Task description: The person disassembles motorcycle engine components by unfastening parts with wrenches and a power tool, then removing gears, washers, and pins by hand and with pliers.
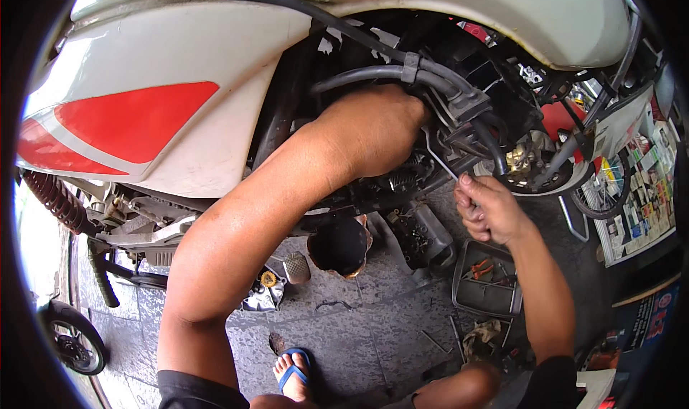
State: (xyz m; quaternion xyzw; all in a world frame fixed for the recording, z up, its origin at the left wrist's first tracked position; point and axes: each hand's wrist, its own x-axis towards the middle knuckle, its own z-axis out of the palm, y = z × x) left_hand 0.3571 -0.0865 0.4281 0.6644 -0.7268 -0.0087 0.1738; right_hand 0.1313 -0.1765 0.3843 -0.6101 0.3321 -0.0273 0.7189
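While your right hand (494,209) pinches the bent-tipped metal tool (441,160), which reaches up-left from those fingers beside your left hand (391,124), steady, light force should serve best; your hidden left fingers' state I can't tell, so mind the dark hose (362,75) above them.

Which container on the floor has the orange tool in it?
The rectangular tray below the right hand. It holds the orange tool; the round black container and grey bin farther left show none.

A thin silver tool (441,161), bent near its upper end, slants beside the white-and-red motorcycle's (240,64) exposed cables.
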